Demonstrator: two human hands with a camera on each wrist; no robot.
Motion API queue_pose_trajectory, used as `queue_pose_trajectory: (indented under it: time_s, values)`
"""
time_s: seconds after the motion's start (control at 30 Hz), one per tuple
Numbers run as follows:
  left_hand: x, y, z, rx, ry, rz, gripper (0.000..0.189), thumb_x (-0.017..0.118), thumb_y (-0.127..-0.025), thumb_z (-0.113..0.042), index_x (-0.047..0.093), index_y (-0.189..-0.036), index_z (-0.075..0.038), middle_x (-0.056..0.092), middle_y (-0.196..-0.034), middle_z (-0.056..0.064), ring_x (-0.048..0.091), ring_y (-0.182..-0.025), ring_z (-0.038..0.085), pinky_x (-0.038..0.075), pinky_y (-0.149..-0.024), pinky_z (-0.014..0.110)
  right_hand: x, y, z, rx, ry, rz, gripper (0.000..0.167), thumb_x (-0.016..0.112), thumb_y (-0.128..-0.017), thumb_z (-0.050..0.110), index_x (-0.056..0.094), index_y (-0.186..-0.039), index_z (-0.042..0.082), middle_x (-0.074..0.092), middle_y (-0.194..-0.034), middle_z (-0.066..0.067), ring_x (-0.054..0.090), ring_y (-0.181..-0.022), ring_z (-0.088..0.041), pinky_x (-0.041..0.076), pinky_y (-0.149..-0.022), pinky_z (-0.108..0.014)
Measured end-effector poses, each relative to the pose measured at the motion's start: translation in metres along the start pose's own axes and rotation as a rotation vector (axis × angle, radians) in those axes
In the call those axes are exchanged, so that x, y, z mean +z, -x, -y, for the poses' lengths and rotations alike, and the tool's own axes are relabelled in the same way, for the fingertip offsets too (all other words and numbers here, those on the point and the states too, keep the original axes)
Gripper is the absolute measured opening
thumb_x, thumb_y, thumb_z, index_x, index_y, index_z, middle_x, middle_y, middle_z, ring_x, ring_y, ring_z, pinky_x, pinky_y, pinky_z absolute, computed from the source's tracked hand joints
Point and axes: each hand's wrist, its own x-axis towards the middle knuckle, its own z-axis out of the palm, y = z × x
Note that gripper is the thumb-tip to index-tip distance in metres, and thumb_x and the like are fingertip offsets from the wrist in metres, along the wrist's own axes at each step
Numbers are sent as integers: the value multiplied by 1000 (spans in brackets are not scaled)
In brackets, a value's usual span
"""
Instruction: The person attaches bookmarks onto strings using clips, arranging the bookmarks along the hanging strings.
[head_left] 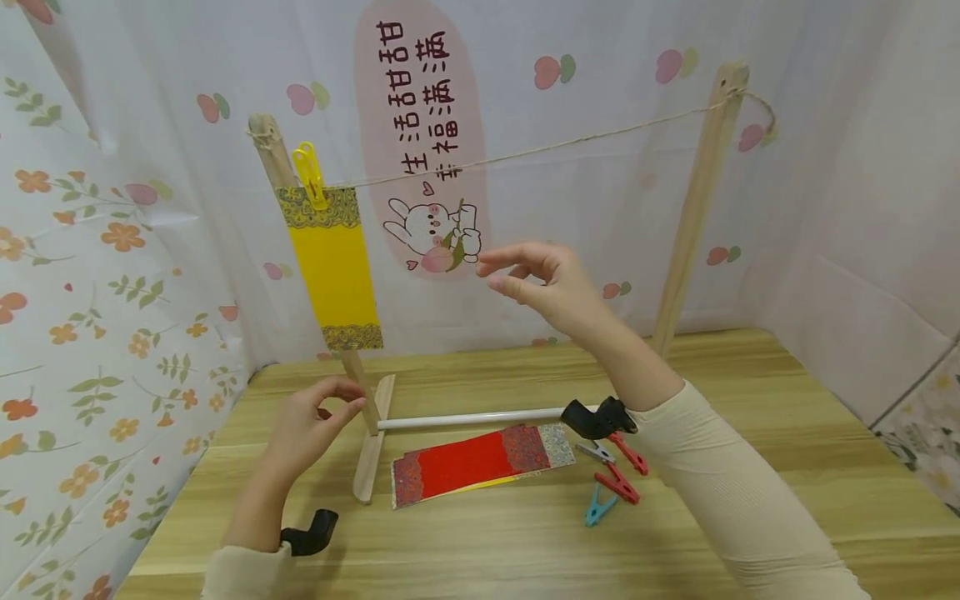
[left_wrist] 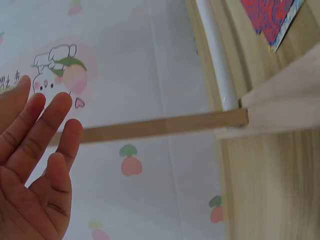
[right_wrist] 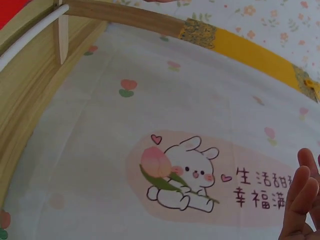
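A yellow strip with patterned ends point(head_left: 333, 275) hangs at the left end of a string point(head_left: 525, 156), held there by a yellow clothespin point(head_left: 310, 177). My left hand point(head_left: 315, 425) is beside the lower part of the left wooden post point(head_left: 363, 392), below the strip; its fingers are loosely bent and hold nothing, as the left wrist view confirms with the bare palm point(left_wrist: 30, 200). In front of the backdrop, under the string, my right hand point(head_left: 551, 283) hovers with relaxed, empty fingers. Only its fingers point(right_wrist: 300, 200) enter the right wrist view, at the lower right.
A stack of strips, red on top point(head_left: 468, 462), lies on the wooden table point(head_left: 510, 550). Several clothespins, among them a teal one point(head_left: 598, 506) and a red one point(head_left: 617, 483), lie to its right. A white rod point(head_left: 472, 418) runs rightward from the left post's base; the right post point(head_left: 697, 217) stands opposite.
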Motion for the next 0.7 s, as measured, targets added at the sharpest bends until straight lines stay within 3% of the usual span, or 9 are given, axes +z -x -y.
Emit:
queue_pose_trajectory:
  time_s: [0.23, 0.47, 0.7]
  values:
    - [18, 1, -6, 47, 43, 119, 23, 70, -93, -19, 67, -113, -10, 72, -102, 2, 64, -92, 18, 50, -69, 27, -24, 30, -28, 93, 23, -12, 27, 68, -95, 16, 69, -121, 8, 73, -113, 3, 62, -96, -14, 44, -92, -31]
    - [35, 1, -8, 71, 71, 195, 28, 73, -90, -16, 66, -117, -10, 72, -105, 5, 63, -94, 20, 51, -69, 25, -41, 57, -49, 138, 47, -31, 28, 67, -96, 19, 69, -121, 8, 72, -107, 16, 60, -96, -13, 47, -84, -25]
    - [51, -2, -11, 61, 123, 310, 31, 71, -92, -16, 64, -121, -9, 70, -101, 0, 62, -94, 18, 50, -71, 26, -48, 86, -70, 201, 59, -34, 31, 65, -97, 19, 66, -124, 3, 72, -109, 13, 60, -96, -11, 48, -84, -24]
